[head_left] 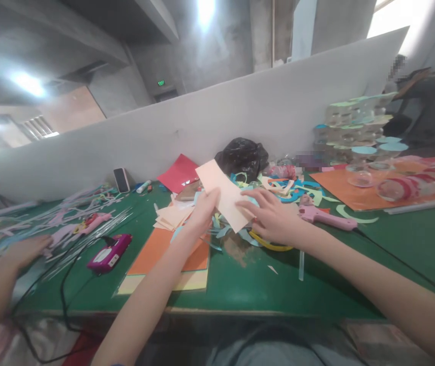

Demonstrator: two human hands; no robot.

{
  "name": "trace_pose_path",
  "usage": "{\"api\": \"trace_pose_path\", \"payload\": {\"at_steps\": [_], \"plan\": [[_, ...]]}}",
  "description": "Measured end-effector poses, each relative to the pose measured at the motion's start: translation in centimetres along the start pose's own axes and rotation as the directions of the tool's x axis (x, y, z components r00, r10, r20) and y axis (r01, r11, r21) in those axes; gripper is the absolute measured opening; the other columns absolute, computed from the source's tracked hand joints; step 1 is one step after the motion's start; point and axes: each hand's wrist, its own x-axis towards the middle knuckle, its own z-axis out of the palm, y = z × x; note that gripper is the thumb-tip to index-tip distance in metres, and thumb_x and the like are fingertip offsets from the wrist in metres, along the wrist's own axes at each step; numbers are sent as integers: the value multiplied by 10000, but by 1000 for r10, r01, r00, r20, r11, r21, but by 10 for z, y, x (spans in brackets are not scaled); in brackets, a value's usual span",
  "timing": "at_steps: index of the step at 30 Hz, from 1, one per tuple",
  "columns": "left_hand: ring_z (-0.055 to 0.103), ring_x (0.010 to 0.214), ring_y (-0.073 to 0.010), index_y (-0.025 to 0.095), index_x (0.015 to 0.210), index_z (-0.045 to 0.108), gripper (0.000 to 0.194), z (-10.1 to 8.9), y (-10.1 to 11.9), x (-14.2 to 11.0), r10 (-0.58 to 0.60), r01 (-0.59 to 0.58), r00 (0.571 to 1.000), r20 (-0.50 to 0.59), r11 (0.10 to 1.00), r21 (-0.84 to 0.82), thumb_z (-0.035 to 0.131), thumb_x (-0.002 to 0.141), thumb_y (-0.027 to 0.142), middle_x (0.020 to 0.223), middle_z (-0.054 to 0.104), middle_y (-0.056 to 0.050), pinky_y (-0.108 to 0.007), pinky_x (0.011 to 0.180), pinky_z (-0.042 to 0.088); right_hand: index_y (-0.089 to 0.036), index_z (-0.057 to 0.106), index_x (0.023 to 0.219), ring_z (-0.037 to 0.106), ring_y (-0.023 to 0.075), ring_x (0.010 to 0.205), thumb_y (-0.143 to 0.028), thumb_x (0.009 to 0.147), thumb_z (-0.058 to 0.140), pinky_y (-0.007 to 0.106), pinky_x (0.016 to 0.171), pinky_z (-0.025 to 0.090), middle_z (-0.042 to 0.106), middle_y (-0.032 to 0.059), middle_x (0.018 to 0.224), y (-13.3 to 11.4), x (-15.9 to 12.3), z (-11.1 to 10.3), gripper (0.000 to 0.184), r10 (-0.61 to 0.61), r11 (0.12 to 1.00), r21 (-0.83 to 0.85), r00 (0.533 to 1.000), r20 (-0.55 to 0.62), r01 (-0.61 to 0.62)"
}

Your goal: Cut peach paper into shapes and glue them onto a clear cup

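Cream card is held up over the mid. of the table, tilted, w/ its lower end angled to the right. Its left edge is grasped btwn thumb & fingers of the left hand; its right edge is met by the bent fingers of the right hand, though whether it is pinched there can't be told. Under & beside the left forearm, an orange sheet is laid on pale yellow paper, w/ small cream pcs at the far end. Blue & pale green paper scraps are spread beyond the right hand; a yellow band is partly covered by it. To the right, a pink glue gun is laid down w/ its cord run to the near right. Farther off, a red sheet & black plastic bag are seen by the white partition, w/ a phone propped far left. A magenta power strip is set at left, nr a co-worker's hand & thin clear strips. Far right, clear containers are stacked; a red-&-white cylinder is laid on orange paper.
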Motion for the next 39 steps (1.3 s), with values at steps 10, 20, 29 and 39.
{"api": "trace_pose_path", "payload": {"at_steps": [10, 20, 29, 39], "plan": [[538, 561, -105, 155, 799, 618, 105, 12, 9, -16, 63, -62, 998, 13, 994, -86, 620, 752, 249, 669, 599, 9, -214, 520, 474, -154, 653, 1062, 500, 294, 1069, -195, 957, 546, 470, 977, 427, 638, 109, 1148, 4, 7, -7, 156, -119, 983, -156, 983, -142, 97], [638, 591, -137, 148, 846, 601, 212, 18, 1, -14, 70, -72, 993, -97, 997, -15, 649, 773, 341, 787, 587, -20, -234, 468, 530, -214, 726, 937, 510, 284, 1161, -413, 1025, 432, 491, 1032, 410, 604, 106, 1196, 19, 6, 7, 365, 324, 874, 410, 941, -97, -259], [674, 589, -163, 139, 848, 646, 308, 17, 0, -19, 94, -94, 996, -1, 995, -16, 675, 806, 443, 846, 659, -62, -234, 437, 503, -198, 625, 891, 600, 229, 897, -515, 883, 569, 383, 815, 469, 643, 43, 911, 24, 10, 5, 322, 487, 508, 725, 849, 204, -466], [696, 1038, -278, 179, 1161, 670, 522, 31, -12, -21, 148, -119, 948, 283, 986, -117, 737, 773, 522, 1147, 732, -113, -392, 860, 592, -209, 493, 1136, 604, 204, 867, -450, 785, 675, 325, 726, 481, 624, 37, 935, 15, 13, 0, 463, 577, 283, 847, 785, 224, -449]]}}
